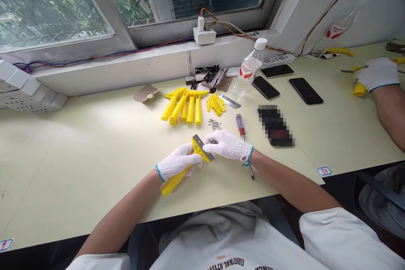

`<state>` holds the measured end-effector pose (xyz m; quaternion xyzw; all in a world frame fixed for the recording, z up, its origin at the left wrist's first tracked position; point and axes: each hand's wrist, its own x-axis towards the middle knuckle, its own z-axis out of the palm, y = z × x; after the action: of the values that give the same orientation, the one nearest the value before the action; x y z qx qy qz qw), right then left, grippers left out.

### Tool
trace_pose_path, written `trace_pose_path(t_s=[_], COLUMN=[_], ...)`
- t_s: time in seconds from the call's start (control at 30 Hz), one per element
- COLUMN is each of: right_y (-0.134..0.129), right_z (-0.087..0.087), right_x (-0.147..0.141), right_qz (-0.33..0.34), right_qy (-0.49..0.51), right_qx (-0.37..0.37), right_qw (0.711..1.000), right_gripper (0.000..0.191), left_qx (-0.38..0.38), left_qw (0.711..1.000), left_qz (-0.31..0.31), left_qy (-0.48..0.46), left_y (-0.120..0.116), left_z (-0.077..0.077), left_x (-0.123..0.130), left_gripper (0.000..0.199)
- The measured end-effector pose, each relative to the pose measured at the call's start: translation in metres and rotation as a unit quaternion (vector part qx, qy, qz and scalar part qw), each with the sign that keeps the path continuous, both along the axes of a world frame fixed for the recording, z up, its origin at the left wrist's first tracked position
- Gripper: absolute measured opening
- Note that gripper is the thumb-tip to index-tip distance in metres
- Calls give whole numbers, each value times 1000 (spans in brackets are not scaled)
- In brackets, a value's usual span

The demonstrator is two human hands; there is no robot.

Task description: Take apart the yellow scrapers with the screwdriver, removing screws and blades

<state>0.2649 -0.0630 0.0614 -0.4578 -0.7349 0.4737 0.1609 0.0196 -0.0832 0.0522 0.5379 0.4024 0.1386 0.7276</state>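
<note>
Yellow scraper (173, 184) is clamped between two gloved hands just above the surface (79, 168): the left hand (178, 161) grips its handle, while the right hand (226, 144) pinches the metal blade (202, 144), apparently steadying it. A screwdriver (241, 125) lies just beside.

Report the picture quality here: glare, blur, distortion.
Head view: window light puts a pale glare on the table; the wide lens skews the window frame; one dark object is pixelated; the left hand, right hand and yellow scraper look sharp.
</note>
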Motion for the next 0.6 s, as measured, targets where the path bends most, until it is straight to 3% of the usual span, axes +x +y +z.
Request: trace_pose_path(t_s=[0.2, 0.33, 0.4, 0.5, 0.6], right_y=[-1, 11, 20, 34, 45], right_z=[8, 17, 16, 7, -6], right_x=[0, 22, 38, 59, 69], right_qz=[-25, -138, -193, -211, -217], right_qy=[0, 18, -19, -117, -186], right_qx=[26, 92, 147, 210, 236], right_qw=[999, 986, 970, 948, 929], right_gripper=[34, 35, 32, 17, 24], left_qx=[2, -8, -19, -34, -31], left_qw=[1000, 1000, 1000, 998, 997], left_qz=[-3, -6, -2, 15, 35], left_qy=[-2, -4, -18, -41, -57], left_y=[-1, -1, 0, 0, 1], left_z=[2, 3, 2, 0, -1], left_x=[0, 0, -1, -2, -3], left_gripper=[26, 23, 24, 26, 28])
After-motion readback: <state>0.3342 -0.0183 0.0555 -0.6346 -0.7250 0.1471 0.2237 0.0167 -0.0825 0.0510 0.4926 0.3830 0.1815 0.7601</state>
